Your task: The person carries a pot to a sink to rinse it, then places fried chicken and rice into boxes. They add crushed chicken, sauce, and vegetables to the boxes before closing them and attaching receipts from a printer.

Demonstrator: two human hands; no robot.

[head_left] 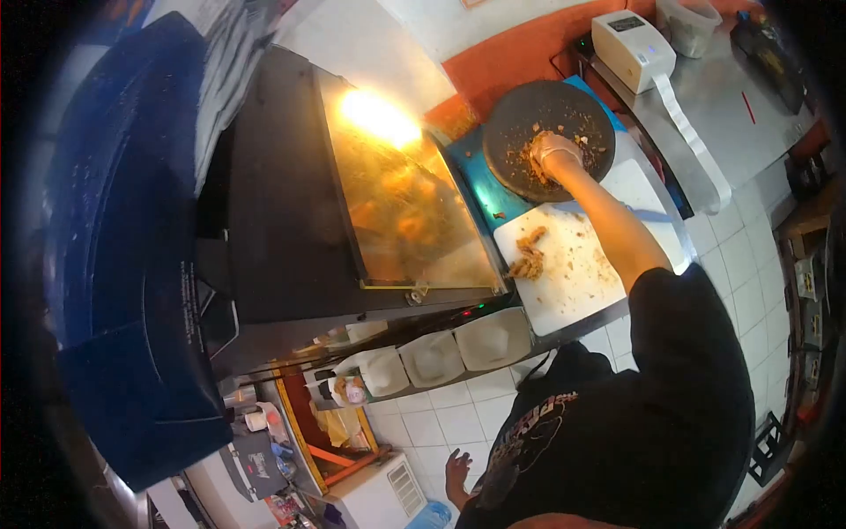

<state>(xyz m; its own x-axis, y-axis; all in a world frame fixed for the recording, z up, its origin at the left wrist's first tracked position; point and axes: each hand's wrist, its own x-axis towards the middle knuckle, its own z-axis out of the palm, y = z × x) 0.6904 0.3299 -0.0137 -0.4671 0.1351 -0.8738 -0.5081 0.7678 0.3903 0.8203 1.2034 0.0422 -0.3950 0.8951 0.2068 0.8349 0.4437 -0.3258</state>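
My right hand (pixel 556 152), in a thin clear glove, reaches down onto a dark round chopping board (pixel 507 132). Its fingers curl into brown, crumbly food bits (pixel 536 157), and part of what they grip is hidden. More crumbs are scattered around it on the dark surface. Below my forearm lies a white cutting board (pixel 564 300) with browned, crisp-looking food pieces (pixel 529 254) at its left side and loose crumbs. Low at my side hangs my left hand (pixel 457 477), its fingers apart and holding nothing.
A lit glass display case (pixel 414 220) stands left of the boards. White containers (pixel 493 339) line its lower edge. A label printer (pixel 632 48) with a trailing paper strip (pixel 692 137) sits on the steel counter (pixel 740 115). A blue cover (pixel 132 247) fills the far left.
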